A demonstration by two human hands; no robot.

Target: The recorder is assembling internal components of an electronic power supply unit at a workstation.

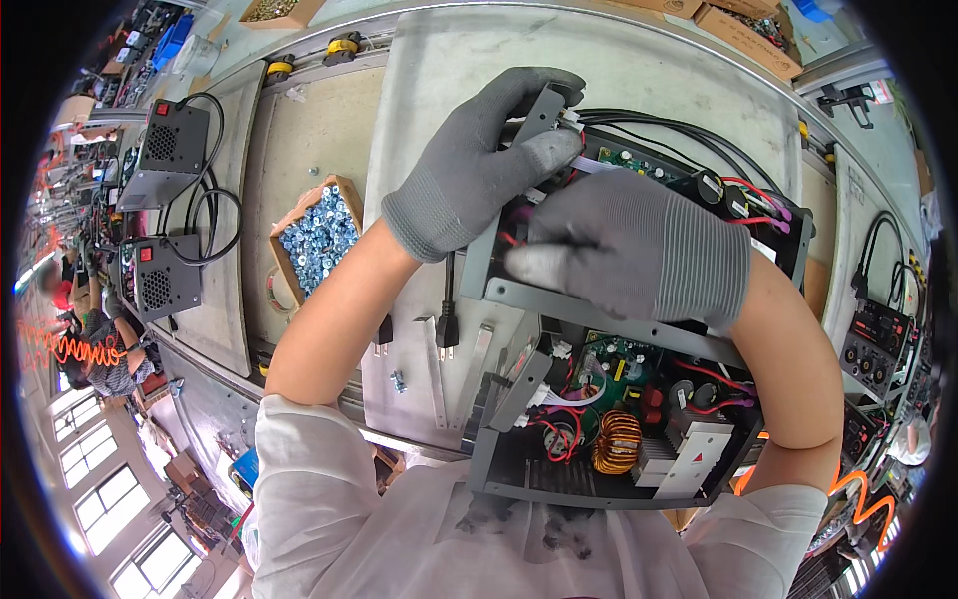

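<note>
My left hand [479, 150] wears a grey glove and is closed on the upright grey metal end panel [542, 112] of an open device housing [609, 307]. The thumb presses near a small white connector [572, 118]. My right hand [639, 245], gloved too, reaches into the same housing with its fingers curled together. Slight blur and the hand itself hide what these fingers hold, if anything. A bit of red wire shows beside them. Beyond the right hand, a green circuit board [627, 160] and dark capacitors [710, 187] sit inside. Black cables [679, 125] run along its far side.
Nearer me stands a second open housing [589, 496] with a copper coil [617, 442]. At left are a carton of screws [321, 235] and two finished-looking grey units [170, 145]. Metal strips [434, 374] and a power plug [447, 334] lie on the bench. Another person [105, 339] works far left.
</note>
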